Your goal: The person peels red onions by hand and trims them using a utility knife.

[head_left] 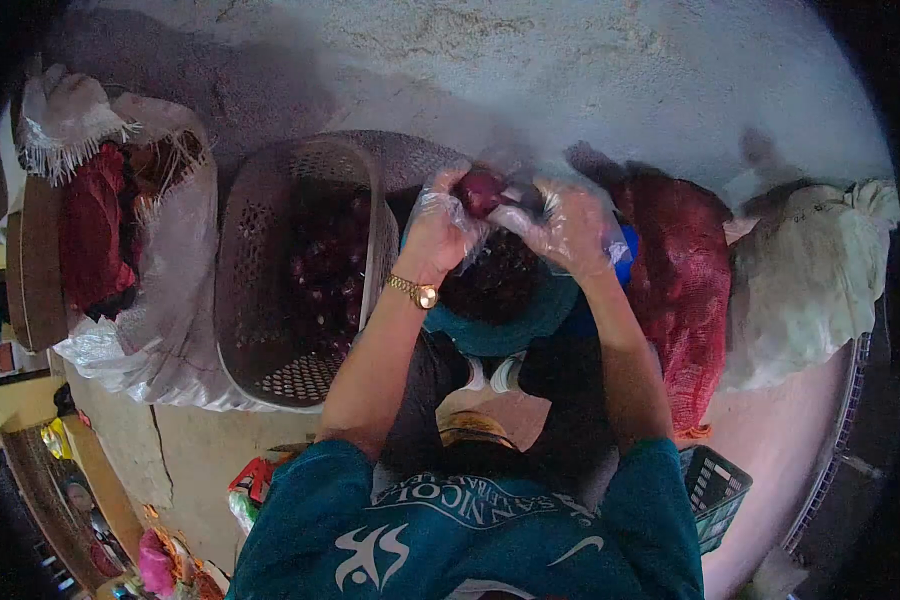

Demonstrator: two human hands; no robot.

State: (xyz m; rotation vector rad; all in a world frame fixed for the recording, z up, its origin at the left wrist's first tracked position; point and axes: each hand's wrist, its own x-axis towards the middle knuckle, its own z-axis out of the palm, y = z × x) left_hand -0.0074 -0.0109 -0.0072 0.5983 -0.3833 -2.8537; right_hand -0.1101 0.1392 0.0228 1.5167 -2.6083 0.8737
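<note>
A red onion is held up between both hands, above a teal basin with dark reddish peelings or onions in it. My left hand, in a clear plastic glove with a gold watch at the wrist, is closed round the onion. My right hand, also in a clear glove, has its fingers pressed together at the onion's right side; what they grip there is too small and blurred to name.
Left of the basin stands a grey perforated basket holding red onions. White sacks lie at far left. On the right are a red mesh sack, a whitish sack and a dark green crate. A wall rises ahead.
</note>
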